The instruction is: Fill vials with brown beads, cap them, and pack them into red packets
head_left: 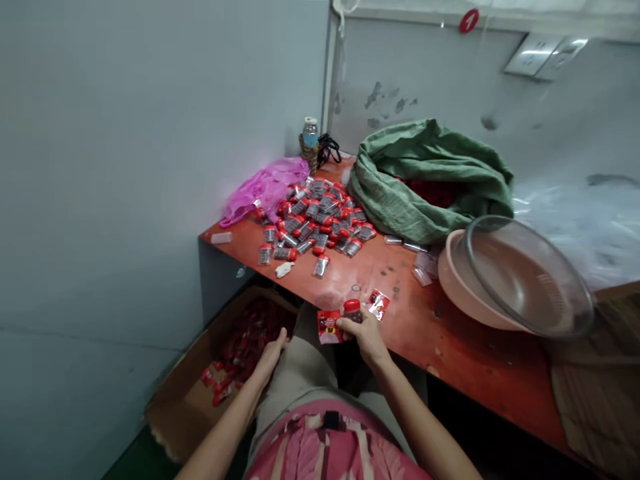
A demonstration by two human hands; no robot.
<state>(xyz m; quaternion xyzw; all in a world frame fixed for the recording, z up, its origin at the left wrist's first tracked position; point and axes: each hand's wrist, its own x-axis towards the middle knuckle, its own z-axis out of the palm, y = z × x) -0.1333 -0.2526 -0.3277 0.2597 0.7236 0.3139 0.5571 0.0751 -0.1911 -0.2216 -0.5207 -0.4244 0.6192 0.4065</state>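
Observation:
My right hand [367,331] is closed around a small dark bottle with a red cap [352,307], at the table's front edge. A flat red printed packet [329,327] is pinched by the thumb of the same hand. Just behind those fingers, a second printed packet [379,304] lies on the table. My left hand [274,350] hangs low by my left thigh, beside a cardboard box [173,417] of red-capped pieces. Its fingers look stretched out and nothing shows in them. On the red table [480,360] spreads a heap of small red-capped bottles [320,213].
A pink plastic bag [270,187] lies left of the heap, with a drink bottle [310,137] behind. To the right are a green cloth sack [390,200] with red contents, a pink basin [453,283] and a clear bowl [525,267]. Grey walls border the left and back.

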